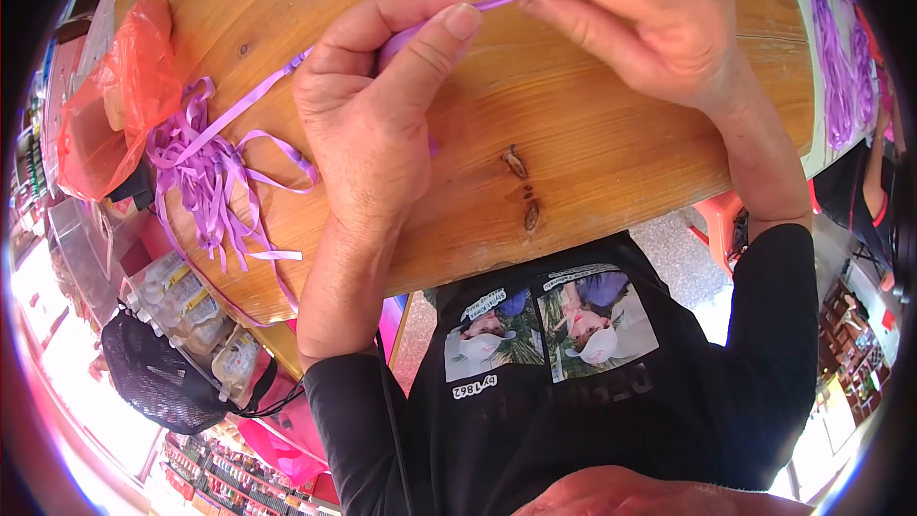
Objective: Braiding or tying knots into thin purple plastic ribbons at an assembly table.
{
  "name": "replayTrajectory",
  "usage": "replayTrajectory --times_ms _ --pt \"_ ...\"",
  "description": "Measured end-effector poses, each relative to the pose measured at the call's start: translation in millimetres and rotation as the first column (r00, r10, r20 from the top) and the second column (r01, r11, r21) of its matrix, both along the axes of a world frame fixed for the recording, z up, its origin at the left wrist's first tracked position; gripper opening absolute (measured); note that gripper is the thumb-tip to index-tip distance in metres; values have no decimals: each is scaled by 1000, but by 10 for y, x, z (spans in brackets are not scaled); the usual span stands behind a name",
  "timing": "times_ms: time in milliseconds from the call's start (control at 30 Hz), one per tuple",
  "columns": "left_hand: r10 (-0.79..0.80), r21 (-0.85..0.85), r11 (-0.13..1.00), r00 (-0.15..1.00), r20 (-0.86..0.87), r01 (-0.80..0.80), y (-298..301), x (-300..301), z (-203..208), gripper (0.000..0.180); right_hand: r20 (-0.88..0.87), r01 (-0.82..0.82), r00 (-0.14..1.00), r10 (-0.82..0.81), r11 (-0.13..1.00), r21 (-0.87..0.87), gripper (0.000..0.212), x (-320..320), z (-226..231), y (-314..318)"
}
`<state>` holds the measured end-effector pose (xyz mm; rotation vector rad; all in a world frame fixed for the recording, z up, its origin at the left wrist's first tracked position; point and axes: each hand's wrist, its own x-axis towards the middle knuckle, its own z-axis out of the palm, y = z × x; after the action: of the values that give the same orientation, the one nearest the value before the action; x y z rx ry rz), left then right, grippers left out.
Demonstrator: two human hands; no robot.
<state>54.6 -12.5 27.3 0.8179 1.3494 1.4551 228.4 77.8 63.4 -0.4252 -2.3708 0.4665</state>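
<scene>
A narrow purple ribbon point(258, 93) runs from a loose pile into my left hand point(377, 100). That hand is closed, thumb against the curled forefinger, with part of the ribbon showing inside the curl. From there a short taut length reaches my right hand point(635, 19), whose thumb and forefinger pinch its end at the upper middle. Both hands are raised over the wooden table point(478, 201). To the left, the tangled purple ribbon pile point(205, 177) lies on the tabletop, some strands hanging at the table edge. Small darker purple knots or folds show along it.
A red plastic bag point(119, 100) sits at the left edge. Below it are a container of small packets point(186, 301) and a black mesh bag point(158, 373). Bundled purple ribbons point(836, 72) lie on a white surface at right. A red stool point(721, 225) stands under the table's edge.
</scene>
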Motion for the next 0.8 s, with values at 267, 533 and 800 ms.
replayTrajectory --times_ms 267,533,800 --pt "57 56 997 997 56 -61 30 -157 46 9 3 34 999 -34 995 -96 19 30 -14 75" --pt "1 38 999 999 38 -2 12 -100 17 7 -27 24 999 -29 987 -156 28 -15 12 49" --pt "-167 64 983 981 -96 173 26 -40 -21 13 110 -12 994 1 995 100 12 5 -209 151"
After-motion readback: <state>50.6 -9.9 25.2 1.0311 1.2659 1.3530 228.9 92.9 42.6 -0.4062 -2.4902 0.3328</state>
